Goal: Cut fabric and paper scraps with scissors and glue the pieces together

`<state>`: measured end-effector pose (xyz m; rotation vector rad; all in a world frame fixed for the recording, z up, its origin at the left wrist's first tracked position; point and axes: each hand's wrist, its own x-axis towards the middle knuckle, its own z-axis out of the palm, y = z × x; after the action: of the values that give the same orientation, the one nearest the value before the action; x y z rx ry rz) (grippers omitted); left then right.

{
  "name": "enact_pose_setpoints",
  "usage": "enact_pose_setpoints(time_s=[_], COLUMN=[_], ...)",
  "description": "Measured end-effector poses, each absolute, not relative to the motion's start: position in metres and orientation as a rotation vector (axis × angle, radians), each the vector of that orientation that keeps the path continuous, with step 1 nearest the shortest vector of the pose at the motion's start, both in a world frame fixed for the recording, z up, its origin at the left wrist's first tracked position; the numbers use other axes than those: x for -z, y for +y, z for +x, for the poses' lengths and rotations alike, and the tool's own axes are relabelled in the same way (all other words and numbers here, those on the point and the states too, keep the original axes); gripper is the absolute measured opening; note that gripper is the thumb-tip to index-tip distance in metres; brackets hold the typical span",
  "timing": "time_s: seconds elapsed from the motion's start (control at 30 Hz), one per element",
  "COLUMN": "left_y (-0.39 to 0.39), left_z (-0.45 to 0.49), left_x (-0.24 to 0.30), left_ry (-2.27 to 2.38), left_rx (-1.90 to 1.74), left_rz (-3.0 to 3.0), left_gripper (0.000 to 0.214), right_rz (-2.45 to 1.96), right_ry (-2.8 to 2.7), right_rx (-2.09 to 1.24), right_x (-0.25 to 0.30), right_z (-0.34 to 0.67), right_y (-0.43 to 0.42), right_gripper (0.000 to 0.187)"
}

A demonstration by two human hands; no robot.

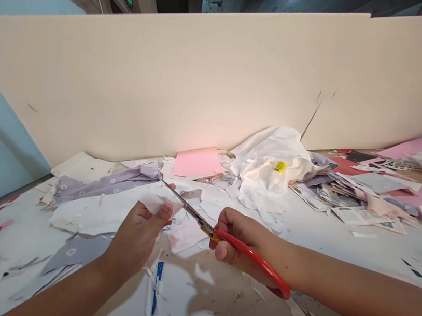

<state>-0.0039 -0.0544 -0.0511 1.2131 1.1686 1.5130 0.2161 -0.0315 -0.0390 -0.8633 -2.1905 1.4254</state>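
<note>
My left hand [145, 232] pinches a small pale piece of paper or cloth [161, 204] between thumb and fingers; its exact material is hard to tell. In my right hand [239, 235] is a pair of scissors [255, 258] with red handles, its blades pointing up and left. The blades pass close by the held piece, and I cannot tell whether they touch it. Beneath and behind my left hand lie a white strip [97, 212] and a grey-purple patterned piece [113, 182]. A pale pink scrap [188, 236] rests between the two hands.
A cream partition [189, 87] closes off the back of the table. Against it sit a pink sheet [198, 162] and a crumpled white bag [272, 172] with a yellow label. Stacked scraps [347, 193] spread to the right. A blue strip [157, 286] lies near the front among offcuts.
</note>
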Motion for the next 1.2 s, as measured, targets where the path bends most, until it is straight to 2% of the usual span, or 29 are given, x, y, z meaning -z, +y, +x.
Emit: enact_pose_setpoints(time_s=[0.1,0.27,0.4,0.5,0.7,0.93,1.03,1.2], left_y=[-0.054,-0.055,-0.055,-0.054,-0.054,-0.057,-0.058,-0.058], left_z=[-0.003,0.0,-0.002,-0.006,-0.012,-0.004,-0.003,-0.004], left_x=[0.05,0.045,0.046,0.049,0.053,0.043,0.039,0.039], left_ry=[1.167,1.164,1.2,1.26,1.305,1.222,1.11,1.268], left_rx=[-1.496,-1.485,-1.537,-1.546,-1.528,-1.536,-1.497,-1.482], left_rz=[1.237,1.223,1.186,1.153,1.14,1.146,1.169,1.162], left_gripper=[0.028,0.034,0.024,0.023,0.027,0.022,0.021,0.023], right_rz=[-0.853,-0.875,-0.9,-0.888,-0.929,-0.943,-0.955,-0.95], right_ry=[-2.176,-2.133,-2.179,-2.131,-2.056,-2.038,-2.052,-2.058], right_rx=[-1.453,-1.482,-1.413,-1.51,-1.562,-1.621,-1.621,-1.647], right_x=[0.036,0.031,0.029,0.03,0.031,0.034,0.037,0.04], right_z=[0.214,0.213,0.213,0.212,0.209,0.209,0.209,0.21], right_y=[-0.034,-0.037,-0.038,-0.039,-0.041,-0.04,-0.039,-0.039], right_gripper=[0.042,0.044,0.045,0.044,0.036,0.025,0.024,0.025])
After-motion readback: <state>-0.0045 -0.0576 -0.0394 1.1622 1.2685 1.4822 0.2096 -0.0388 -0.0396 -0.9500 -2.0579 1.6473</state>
